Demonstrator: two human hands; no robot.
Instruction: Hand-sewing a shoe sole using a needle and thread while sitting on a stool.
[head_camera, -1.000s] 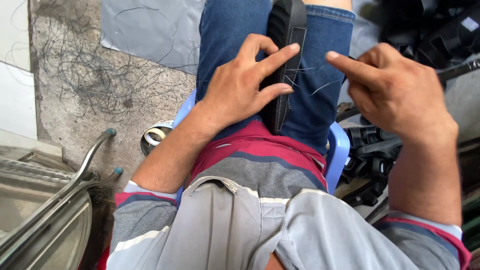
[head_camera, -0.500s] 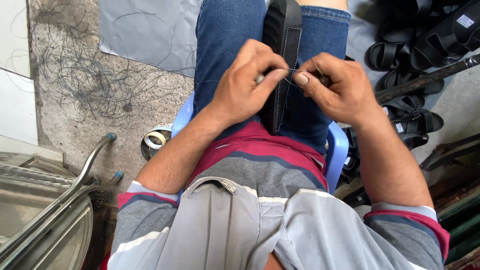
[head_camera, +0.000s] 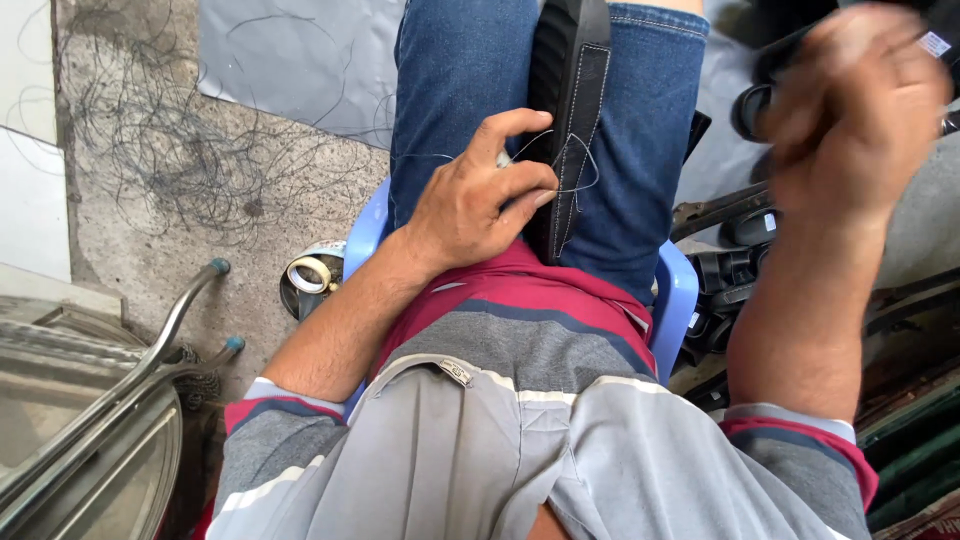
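Right hand (head_camera: 850, 110) has swung up, fingers blurred beyond telling; left hand (head_camera: 480, 195) fingers still pinch the black sandal (head_camera: 570, 90).

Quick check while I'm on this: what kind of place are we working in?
Probably a small shoe-repair spot on a concrete floor: a black sandal being stitched with thread, more black sandals piled beside the blue plastic chair.

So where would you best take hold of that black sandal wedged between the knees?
Take the black sandal by its upper half, above the left hand, coming from the far end. It stands on edge, clamped between the jeans-clad thighs, so only its narrow stitched edge is free. Thread loops lower down, best avoided.
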